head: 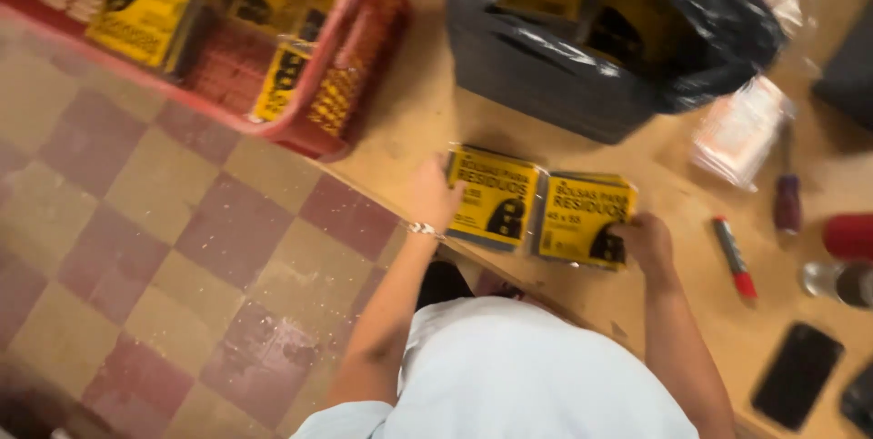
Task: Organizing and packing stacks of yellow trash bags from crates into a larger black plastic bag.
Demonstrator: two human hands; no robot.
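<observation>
Left hand [435,195] pressed against the left edge of the left yellow packet [496,198], right hand [644,243] clamped on the right packet's [582,218] lower right corner. Both flat on the wooden table [409,121] edge, side by side, touching, between the hands. Red crate [309,134] of similar packets up left, nearer the left hand.

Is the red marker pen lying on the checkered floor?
No, the red marker pen lies on the wooden table, to the right of the right hand and the yellow packs.
</observation>
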